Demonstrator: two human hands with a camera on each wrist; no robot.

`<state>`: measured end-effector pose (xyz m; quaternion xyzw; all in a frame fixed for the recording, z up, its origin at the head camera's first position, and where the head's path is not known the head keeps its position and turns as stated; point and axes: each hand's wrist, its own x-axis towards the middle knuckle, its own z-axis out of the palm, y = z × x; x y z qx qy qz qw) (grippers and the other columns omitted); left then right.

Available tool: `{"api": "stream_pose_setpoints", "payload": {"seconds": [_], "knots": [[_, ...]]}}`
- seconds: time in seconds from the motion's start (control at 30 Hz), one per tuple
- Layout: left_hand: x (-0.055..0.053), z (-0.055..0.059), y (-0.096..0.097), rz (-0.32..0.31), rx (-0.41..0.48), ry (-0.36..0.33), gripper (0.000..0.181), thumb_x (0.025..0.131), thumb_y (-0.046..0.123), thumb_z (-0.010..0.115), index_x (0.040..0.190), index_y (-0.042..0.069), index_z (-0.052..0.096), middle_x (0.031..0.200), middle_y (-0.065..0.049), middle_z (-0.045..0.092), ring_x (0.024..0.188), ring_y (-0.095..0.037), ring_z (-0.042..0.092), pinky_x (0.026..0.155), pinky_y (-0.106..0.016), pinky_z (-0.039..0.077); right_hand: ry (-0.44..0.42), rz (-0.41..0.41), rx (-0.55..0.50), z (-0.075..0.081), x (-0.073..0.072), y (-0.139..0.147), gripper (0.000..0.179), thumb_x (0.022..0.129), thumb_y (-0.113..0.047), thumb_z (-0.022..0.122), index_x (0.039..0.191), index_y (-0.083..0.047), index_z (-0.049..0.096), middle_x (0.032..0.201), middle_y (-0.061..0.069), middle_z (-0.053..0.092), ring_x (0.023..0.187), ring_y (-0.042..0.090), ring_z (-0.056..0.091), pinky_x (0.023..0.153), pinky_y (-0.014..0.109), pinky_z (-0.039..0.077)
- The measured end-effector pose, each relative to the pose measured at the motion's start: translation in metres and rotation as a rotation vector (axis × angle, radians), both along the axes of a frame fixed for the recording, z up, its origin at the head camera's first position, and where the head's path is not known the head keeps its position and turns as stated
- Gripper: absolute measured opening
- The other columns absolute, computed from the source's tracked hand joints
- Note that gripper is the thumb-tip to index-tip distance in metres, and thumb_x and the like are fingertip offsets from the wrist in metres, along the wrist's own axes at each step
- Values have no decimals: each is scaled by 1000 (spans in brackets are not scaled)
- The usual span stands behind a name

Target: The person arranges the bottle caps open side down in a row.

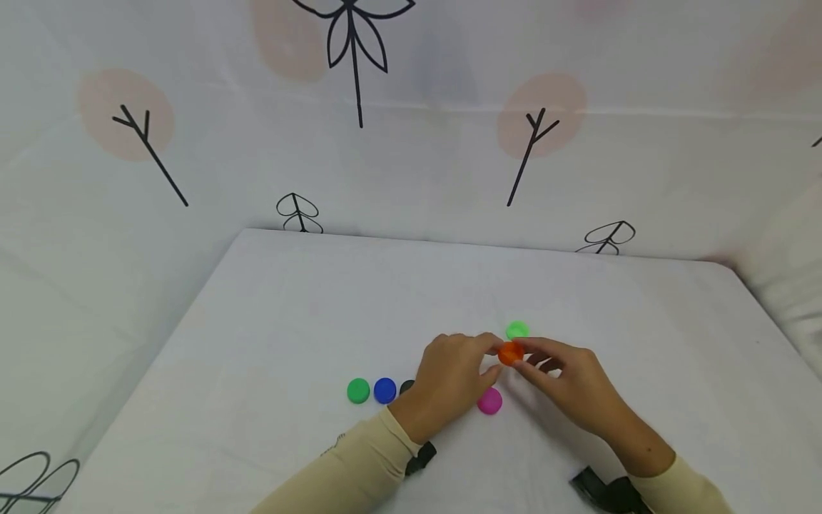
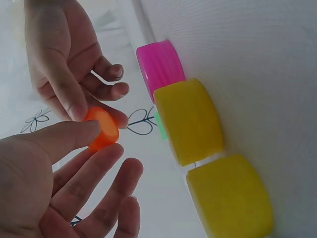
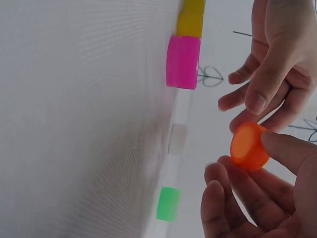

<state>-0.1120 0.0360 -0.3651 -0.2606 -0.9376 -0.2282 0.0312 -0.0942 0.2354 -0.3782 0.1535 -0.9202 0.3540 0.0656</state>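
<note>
An orange bottle cap (image 1: 511,353) is held up over the white table between both hands. My right hand (image 1: 574,385) pinches it between thumb and forefinger, its other fingers loosely bent. My left hand (image 1: 452,378) reaches from the other side, a fingertip right at the cap's edge; in the right wrist view its thumb stands apart from the cap. Below the hands sits a magenta cap (image 1: 490,401), with two yellow caps (image 2: 190,121) beside it that the left hand hides in the head view. A light green cap (image 1: 517,330) lies just beyond the orange one.
Left of the left hand, a green cap (image 1: 358,390), a blue cap (image 1: 385,390) and a partly covered black cap (image 1: 407,386) continue the row. A whitish cap (image 3: 178,139) shows between magenta and light green. Patterned cloth (image 1: 424,171) hangs behind the table (image 1: 289,307).
</note>
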Motion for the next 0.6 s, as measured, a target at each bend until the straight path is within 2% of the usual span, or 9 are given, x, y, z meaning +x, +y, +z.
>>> {"api": "stream_pose_setpoints", "payload": {"seconds": [0.13,0.33,0.47,0.6], "knots": [[0,-2,0,13,15,27,33,89,33,76,121,23,70,106,12,77,92,-8,73,82,-23,53,-49,-19,-45,0,0,-1,34,88,-13,77,120,-10,66,99,3,77,80,8,70,72,21,57],[-1,-3,-1,12,59,69,28,90,35,75,115,23,72,101,11,78,75,-3,69,77,-20,51,-70,-9,-105,0,1,0,25,90,-12,74,115,-13,68,100,1,77,80,7,69,72,21,57],[-1,-2,-2,15,69,54,28,92,35,73,116,22,72,101,11,78,75,-4,69,75,-18,50,-59,-5,-121,1,1,-1,27,91,-11,73,117,-10,71,100,2,77,81,5,69,73,19,57],[-1,1,-2,13,90,10,28,94,35,70,117,21,72,101,8,78,77,-5,70,71,-16,50,-54,3,-135,1,1,0,28,91,-10,73,119,-7,71,100,4,77,82,4,69,73,18,56]]}}
